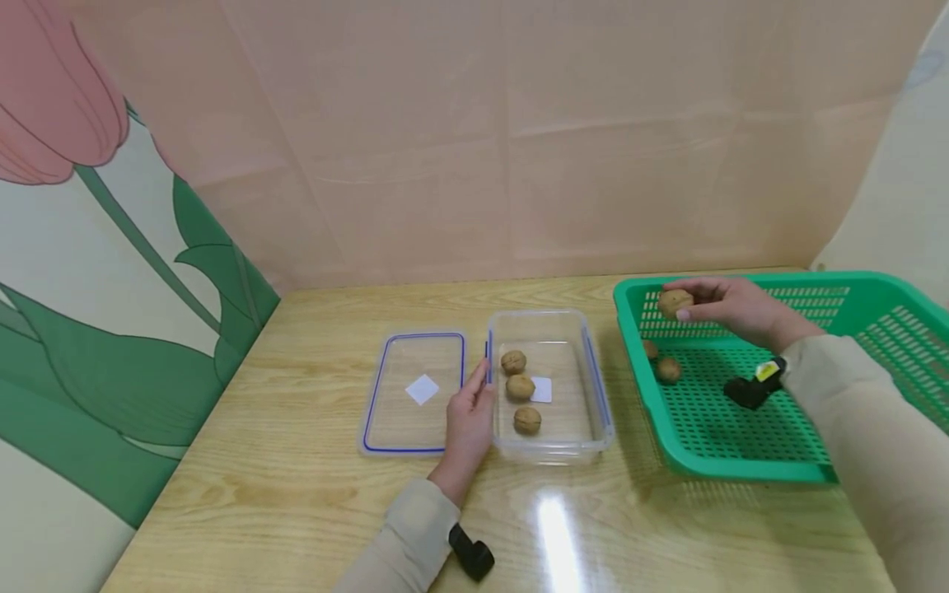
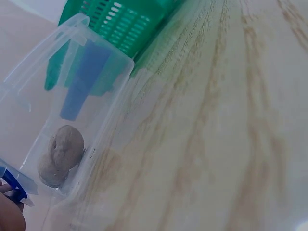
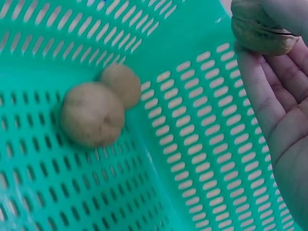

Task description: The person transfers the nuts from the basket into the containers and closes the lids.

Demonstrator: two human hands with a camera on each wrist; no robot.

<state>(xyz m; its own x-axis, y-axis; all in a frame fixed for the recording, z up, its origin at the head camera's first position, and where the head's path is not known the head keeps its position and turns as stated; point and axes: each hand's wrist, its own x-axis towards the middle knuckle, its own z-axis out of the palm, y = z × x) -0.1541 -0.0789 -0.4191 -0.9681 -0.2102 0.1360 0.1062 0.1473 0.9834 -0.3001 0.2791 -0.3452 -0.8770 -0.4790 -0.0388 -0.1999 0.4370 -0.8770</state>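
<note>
My right hand (image 1: 730, 309) pinches a walnut (image 1: 675, 303) between thumb and fingers, above the left part of a green plastic basket (image 1: 670, 449). Below it, more walnuts (image 3: 93, 114) lie on the basket floor; two show in the right wrist view. At the left side of a clear plastic box (image 1: 552, 451), my left hand (image 1: 469, 424) has its fingers extended against the wall by a blue-edged flap (image 2: 14, 185). Three walnuts (image 1: 521, 386) lie in a rough row along the box's left side. In the left wrist view only a bit of the left hand shows.
A clear lid (image 1: 400, 420) with a blue seal lies flat on the wooden table (image 1: 296, 461), left of the box. White paper squares show at the lid and the box. A beige sheet (image 1: 415, 165) hangs behind the table.
</note>
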